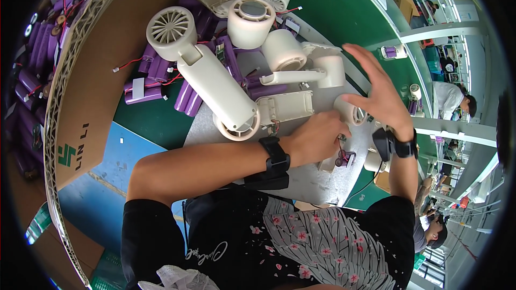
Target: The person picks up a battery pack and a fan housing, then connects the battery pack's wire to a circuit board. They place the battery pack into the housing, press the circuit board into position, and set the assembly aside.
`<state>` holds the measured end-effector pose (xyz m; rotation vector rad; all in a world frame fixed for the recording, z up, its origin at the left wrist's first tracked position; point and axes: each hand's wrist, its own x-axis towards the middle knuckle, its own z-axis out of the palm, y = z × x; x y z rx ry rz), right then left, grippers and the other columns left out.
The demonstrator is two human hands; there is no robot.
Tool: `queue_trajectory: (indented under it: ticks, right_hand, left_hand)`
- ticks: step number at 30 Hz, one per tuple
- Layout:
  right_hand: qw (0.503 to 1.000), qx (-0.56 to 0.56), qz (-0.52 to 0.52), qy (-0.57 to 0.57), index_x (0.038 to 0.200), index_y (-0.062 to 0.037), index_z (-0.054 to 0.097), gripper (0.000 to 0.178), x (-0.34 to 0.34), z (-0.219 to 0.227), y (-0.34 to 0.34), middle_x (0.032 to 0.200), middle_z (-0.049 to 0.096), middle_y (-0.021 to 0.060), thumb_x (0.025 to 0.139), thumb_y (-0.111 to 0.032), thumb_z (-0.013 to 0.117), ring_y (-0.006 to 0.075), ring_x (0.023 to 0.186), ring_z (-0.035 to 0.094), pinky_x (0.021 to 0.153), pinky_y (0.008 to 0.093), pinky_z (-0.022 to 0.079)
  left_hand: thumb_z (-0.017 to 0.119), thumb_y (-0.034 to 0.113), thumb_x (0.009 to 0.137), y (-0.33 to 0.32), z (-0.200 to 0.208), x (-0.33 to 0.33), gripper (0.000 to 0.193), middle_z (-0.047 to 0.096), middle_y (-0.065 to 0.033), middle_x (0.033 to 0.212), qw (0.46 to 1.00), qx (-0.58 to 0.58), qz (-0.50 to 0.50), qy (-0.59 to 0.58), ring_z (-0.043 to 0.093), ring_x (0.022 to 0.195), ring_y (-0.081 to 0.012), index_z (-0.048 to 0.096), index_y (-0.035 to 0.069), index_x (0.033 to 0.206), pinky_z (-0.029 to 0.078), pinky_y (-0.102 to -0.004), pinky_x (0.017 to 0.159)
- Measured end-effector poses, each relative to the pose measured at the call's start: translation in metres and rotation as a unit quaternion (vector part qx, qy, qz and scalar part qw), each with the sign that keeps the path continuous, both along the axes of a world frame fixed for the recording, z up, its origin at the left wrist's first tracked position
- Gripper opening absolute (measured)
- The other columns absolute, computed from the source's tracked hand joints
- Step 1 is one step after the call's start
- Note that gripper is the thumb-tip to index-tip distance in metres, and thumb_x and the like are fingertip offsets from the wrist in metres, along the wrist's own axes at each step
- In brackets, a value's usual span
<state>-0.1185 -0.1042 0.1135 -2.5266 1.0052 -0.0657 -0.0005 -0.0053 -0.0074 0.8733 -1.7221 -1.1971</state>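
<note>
My left hand (317, 137) reaches across the grey mat (215, 140) with its fingers curled into a pinch. What the fingertips hold is too hidden to name. Just below them is a small dark-and-purple part with thin wires (341, 158). My right hand (382, 94) is raised on the right, thumb and fingers spread apart, holding nothing. Under its thumb lies a small white fan head (350, 111); whether they touch I cannot tell. An opened white handle shell (286, 106) rests beyond my left hand. Left of it, a large white handheld fan (215, 83) lies across other parts.
White fan heads (250, 24) and purple battery packs (188, 99) pile up at the far side. A tall cardboard box wall (88, 96) stands on the left, with more purple batteries (37, 59) beyond it. Other people work at the right, one in a white top (447, 98).
</note>
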Motion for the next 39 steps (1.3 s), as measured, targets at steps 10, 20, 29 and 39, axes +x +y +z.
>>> queue_trajectory:
  ticks: [10, 20, 29, 39]
  right_hand:
    - [0.965, 0.087, -0.247, -0.019, 0.124, -0.0034, 0.057, 0.06, -0.088, 0.005, 0.127, 0.128, 0.058, 0.0136, 0.067, 0.002, 0.075, 0.0288, 0.115, 0.057, 0.1, 0.0374, 0.043]
    - [0.972, -0.007, -0.21, -0.109, 0.112, -0.0004, 0.063, 0.051, -0.088, -0.058, 0.144, 0.114, 0.062, 0.0141, 0.064, 0.004, 0.078, 0.0309, 0.102, 0.062, 0.09, 0.036, 0.049]
    - [0.954, 0.001, -0.256, -0.155, 0.105, 0.001, 0.067, 0.042, -0.09, -0.056, 0.168, 0.104, 0.067, 0.0129, 0.065, 0.001, 0.081, 0.0286, 0.095, 0.065, 0.086, 0.0348, 0.052]
    - [0.952, -0.142, -0.242, -0.119, 0.088, 0.0042, 0.069, 0.019, -0.083, -0.062, 0.182, 0.106, 0.07, 0.0144, 0.071, 0.004, 0.077, 0.028, 0.088, 0.069, 0.076, 0.0337, 0.056]
  left_hand:
    - [0.061, -0.004, 0.073, -0.003, -0.002, 0.002, 0.028, 0.066, -0.0152, 0.093, 0.998, -0.04, 0.019, 0.032, 0.066, 0.076, -0.0321, 0.072, 0.002, 0.098, 0.054, -0.0365, 0.069]
    - [0.063, 0.0, 0.072, -0.006, 0.008, 0.005, 0.027, 0.066, -0.0161, 0.093, 1.0, 0.022, -0.008, -0.003, 0.066, 0.074, -0.0275, 0.073, 0.006, 0.097, 0.054, -0.0349, 0.069]
    - [0.06, -0.004, 0.08, -0.007, 0.01, 0.012, 0.031, 0.065, -0.0098, 0.106, 0.999, 0.009, -0.036, -0.036, 0.064, 0.077, -0.0138, 0.07, 0.003, 0.109, 0.053, -0.025, 0.072]
    - [0.061, -0.002, 0.082, -0.008, 0.013, 0.013, 0.032, 0.063, -0.0114, 0.112, 0.997, 0.008, -0.041, -0.061, 0.065, 0.082, -0.0145, 0.07, 0.006, 0.112, 0.054, -0.025, 0.076]
